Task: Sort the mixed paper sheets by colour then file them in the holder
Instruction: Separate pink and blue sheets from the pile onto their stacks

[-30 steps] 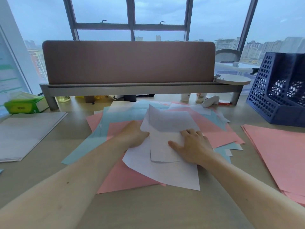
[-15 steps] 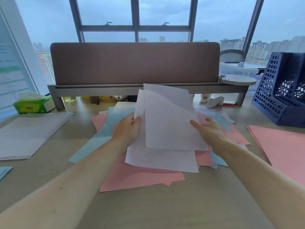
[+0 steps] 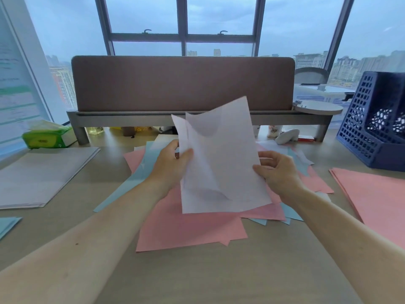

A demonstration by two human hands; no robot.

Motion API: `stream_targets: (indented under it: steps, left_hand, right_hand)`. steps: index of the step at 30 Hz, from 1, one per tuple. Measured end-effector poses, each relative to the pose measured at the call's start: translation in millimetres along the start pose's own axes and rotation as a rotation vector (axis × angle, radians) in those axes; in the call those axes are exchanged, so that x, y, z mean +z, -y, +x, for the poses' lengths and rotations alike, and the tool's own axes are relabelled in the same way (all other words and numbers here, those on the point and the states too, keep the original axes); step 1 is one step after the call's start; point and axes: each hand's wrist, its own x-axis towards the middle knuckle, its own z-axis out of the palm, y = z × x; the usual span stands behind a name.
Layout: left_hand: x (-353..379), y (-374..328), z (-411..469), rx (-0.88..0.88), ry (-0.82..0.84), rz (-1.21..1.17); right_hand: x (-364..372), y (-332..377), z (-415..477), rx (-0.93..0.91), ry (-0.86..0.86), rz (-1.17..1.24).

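Note:
Two or three white sheets (image 3: 221, 163) stand lifted above the desk, tilted toward me. My left hand (image 3: 173, 163) pinches their left edge with thumb in front. On the right edge, my right hand (image 3: 276, 170) pinches the sheets between thumb and curled fingers. Beneath them lies a mixed pile of pink sheets (image 3: 186, 229) and light blue sheets (image 3: 135, 178). A sorted white stack (image 3: 41, 176) lies at the left, a pink stack (image 3: 377, 194) at the right. The dark blue mesh holder (image 3: 372, 123) stands at the far right.
A brown desk divider on a grey shelf (image 3: 182, 84) runs across the back. A green tissue pack (image 3: 48, 137) sits at the back left. Another blue sheet corner (image 3: 8, 224) shows at the left edge. A round grey shelf end (image 3: 317, 108) juts out near the holder.
The white sheets were lying on the pile under both hands, then were lifted. Now both hands pinch them upright and my right hand has closed on the right edge.

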Motion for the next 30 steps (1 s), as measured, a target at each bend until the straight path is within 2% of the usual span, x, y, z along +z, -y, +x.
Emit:
stream_targets:
  steps: [2,5,10,14,20,24,30]
  left_hand:
    - [-2.1,-5.4,0.6,0.116,-0.053,0.086]
    - [-9.2,-19.1,-0.1,0.228,-0.168,0.066]
    - [-23.3,-19.7,-7.7,0.227,-0.194,-0.049]
    - [-26.7,-7.2,-18.4,0.160,-0.167,-0.086]
    - [-22.6,14.1,-34.9,0.049,-0.042,0.069]
    - [-60.9,11.7,-30.0,-0.009,-0.118,0.145]
    - [-190.1,19.4,-23.7,-0.175,-0.327,0.270]
  right_hand:
    - [2.9,5.2,-1.4,-0.086,-0.020,-0.012]
    - [10.9,16.2,-1.4,-0.161,-0.043,0.041]
    - [25.4,28.1,-4.4,-0.195,-0.006,0.111]
    - [31.5,24.2,-10.0,-0.138,0.076,0.121]
    - [50.9,23.1,-19.2,-0.088,0.118,0.051]
    - [87.2,35.9,-13.7,-0.097,0.097,-0.080]
    - [200.8,70.0,-14.5,-0.137,0.216,-0.300]
